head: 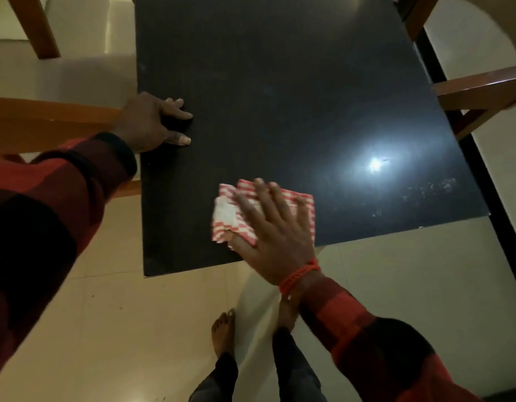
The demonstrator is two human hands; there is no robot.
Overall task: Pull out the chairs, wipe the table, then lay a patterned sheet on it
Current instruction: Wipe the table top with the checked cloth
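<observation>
A glossy black table (280, 91) fills the middle of the head view, with a bright lamp reflection near its right side. My right hand (275, 227) lies flat on a folded red-and-white checked cloth (230, 216) near the table's front edge, fingers spread and pressing it onto the surface. My left hand (155, 120) rests on the table's left edge, fingers flat on the top, holding nothing. Pale smudges show on the tabletop at the right, near the front corner.
A wooden chair (47, 123) stands off the table's left side, another chair (480, 91) off the right, and wooden legs (33, 24) show at the far left. The floor is cream tile. My bare feet (223, 332) stand just in front of the table.
</observation>
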